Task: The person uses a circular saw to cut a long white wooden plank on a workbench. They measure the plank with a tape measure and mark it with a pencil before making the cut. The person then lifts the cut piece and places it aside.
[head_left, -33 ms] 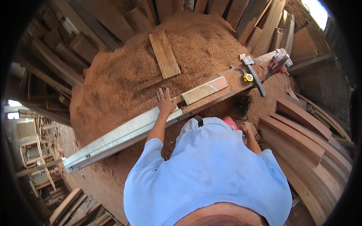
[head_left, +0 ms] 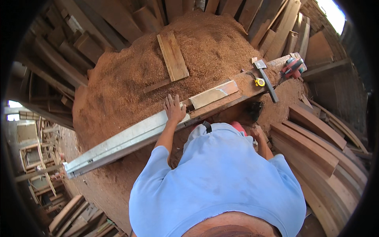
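— Nothing had moved since the earlier picture, had it?

— No, hands and timber lay just the same. The left hand (head_left: 174,110) was spread wide and flat, palm down on the long metal rail (head_left: 130,136), gripping nothing.

— And where did the rail lie?

— Slanting across the foot of the sawdust heap (head_left: 130,71), its near end down at the person's left. Its far end met the long plank (head_left: 241,85), where a short pale board (head_left: 213,94) lay just beside the fingers.

— The right hand (head_left: 256,132)?

— Low at the person's right, below the plank and near a red object (head_left: 239,127). The shoulder hid much of it, so I could not tell whether it was closed or what it held.

— What else was on the plank?

— A hammer (head_left: 265,77) lay next to a yellow tape measure (head_left: 259,82), and a red power tool (head_left: 292,67) sat at the far end. Curved boards (head_left: 316,146) were stacked to the right.

— How would you have steadied that rail well?

— I'd judge it best to press straight down with an even palm, so that the rail stayed seated and could not skate on the sawdust. I'd also keep the fingers back from its edge.
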Tool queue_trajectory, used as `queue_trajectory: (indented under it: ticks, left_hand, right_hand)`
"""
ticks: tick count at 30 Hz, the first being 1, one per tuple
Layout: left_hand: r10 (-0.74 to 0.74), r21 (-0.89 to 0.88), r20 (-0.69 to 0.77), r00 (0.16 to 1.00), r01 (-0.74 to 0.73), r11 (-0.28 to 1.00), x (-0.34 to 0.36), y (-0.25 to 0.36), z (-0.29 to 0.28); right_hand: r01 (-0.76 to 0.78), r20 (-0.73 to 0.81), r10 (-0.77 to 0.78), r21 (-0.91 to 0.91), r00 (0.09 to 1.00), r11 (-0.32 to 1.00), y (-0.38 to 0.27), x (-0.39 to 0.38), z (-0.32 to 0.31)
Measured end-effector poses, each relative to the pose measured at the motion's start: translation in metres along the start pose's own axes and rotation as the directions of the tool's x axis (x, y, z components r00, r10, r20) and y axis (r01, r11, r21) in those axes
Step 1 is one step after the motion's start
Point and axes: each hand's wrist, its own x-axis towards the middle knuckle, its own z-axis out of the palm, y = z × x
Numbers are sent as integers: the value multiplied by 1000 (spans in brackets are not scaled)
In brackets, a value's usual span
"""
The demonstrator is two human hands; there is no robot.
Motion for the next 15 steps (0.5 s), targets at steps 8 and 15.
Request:
queue_trajectory:
  ticks: [8, 15]
  left_hand:
    - [-156, 33, 11, 988, 156, 987, -108, 51, 2]
    - [-486, -135, 246, 839, 526, 840, -203, 83, 40]
  right_hand:
    - [-92, -250, 205, 401, 946, 912, -63, 124, -172]
    - [-148, -143, 149, 22, 978, 989, -53, 165, -232]
